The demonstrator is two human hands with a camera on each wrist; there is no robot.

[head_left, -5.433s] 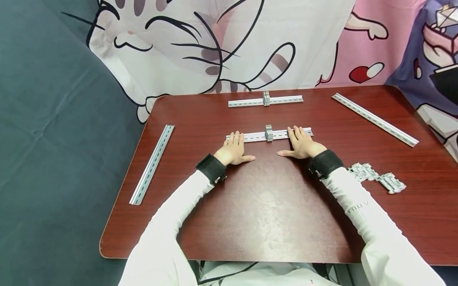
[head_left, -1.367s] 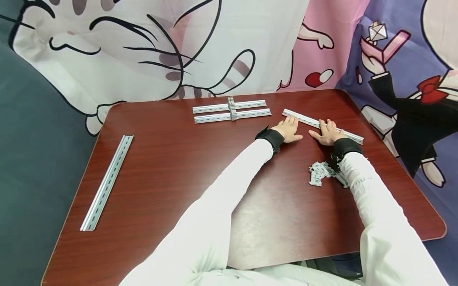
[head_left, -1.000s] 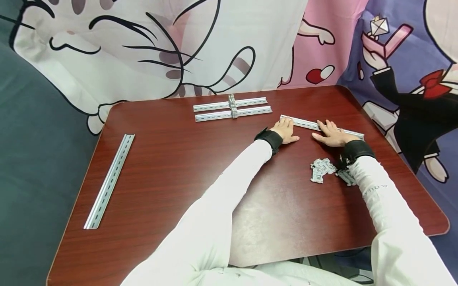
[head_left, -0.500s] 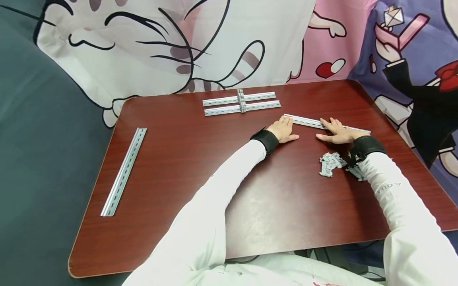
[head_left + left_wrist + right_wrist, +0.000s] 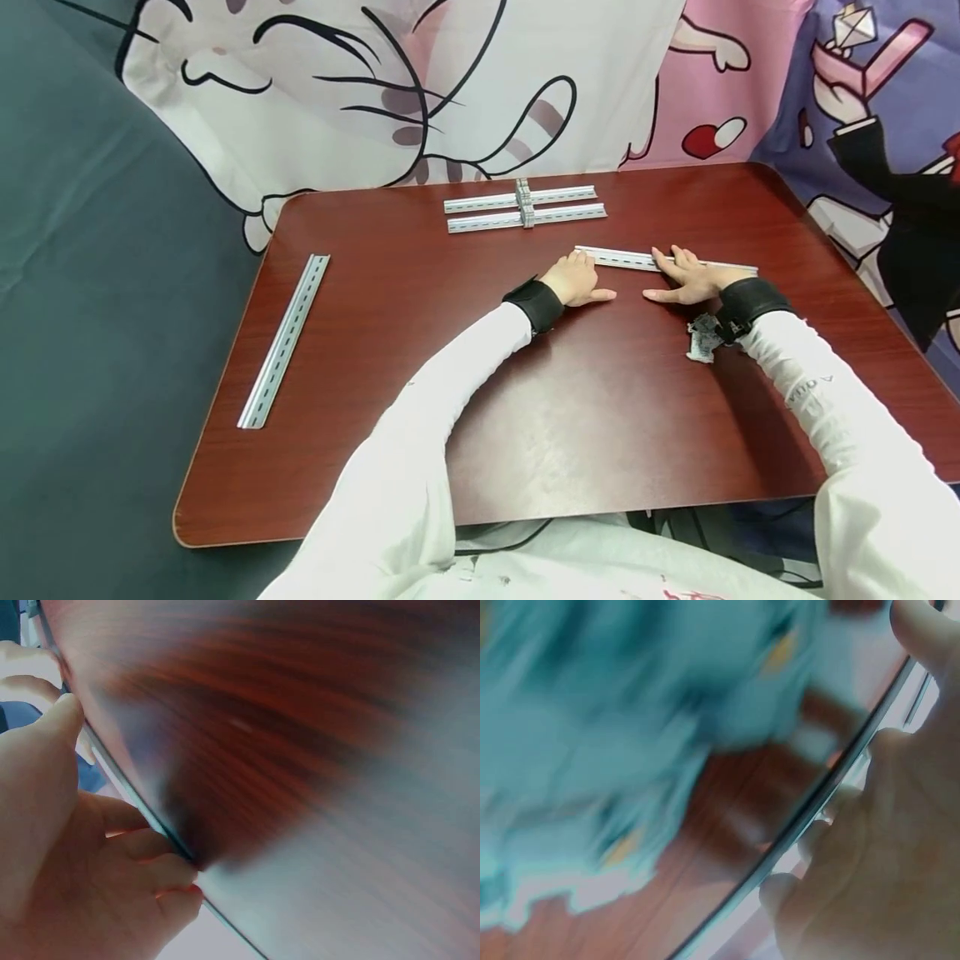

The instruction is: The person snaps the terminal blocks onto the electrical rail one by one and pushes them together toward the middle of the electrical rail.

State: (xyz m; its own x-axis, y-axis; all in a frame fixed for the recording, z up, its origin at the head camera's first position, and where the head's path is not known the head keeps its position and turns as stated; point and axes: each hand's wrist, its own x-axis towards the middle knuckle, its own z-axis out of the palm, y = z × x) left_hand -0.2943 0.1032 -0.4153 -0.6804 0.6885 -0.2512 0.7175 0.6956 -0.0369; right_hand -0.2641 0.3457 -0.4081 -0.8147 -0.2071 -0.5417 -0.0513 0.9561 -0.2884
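In the head view, my left hand [image 5: 573, 281] lies over the left end of a slotted metal mounting rail [image 5: 628, 258], thumb stretched out to the side. My right hand [image 5: 696, 279] rests with spread fingers over the same rail, nearer its right end. Neither thumb wraps round it. In the left wrist view, fingertips touch the thin rail edge [image 5: 135, 796]. The right wrist view has fingers along the rail edge [image 5: 802, 814]. A pile of grey-green plastic parts [image 5: 702, 337], resembling terminal blocks, sits beneath my right wrist, partly hidden.
Two parallel rails [image 5: 480, 222] lie at the back, each carrying a grey-green block stack [image 5: 525, 204] near its middle. Another bare rail [image 5: 285, 342] slants along the left side of the brown table [image 5: 390, 350]. A printed cloth [image 5: 600, 50] hangs behind.
Both hands have left the block-carrying rail, which now lies close to the back one. The right-hand rail has shifted leftward and turned more crosswise under my hands.
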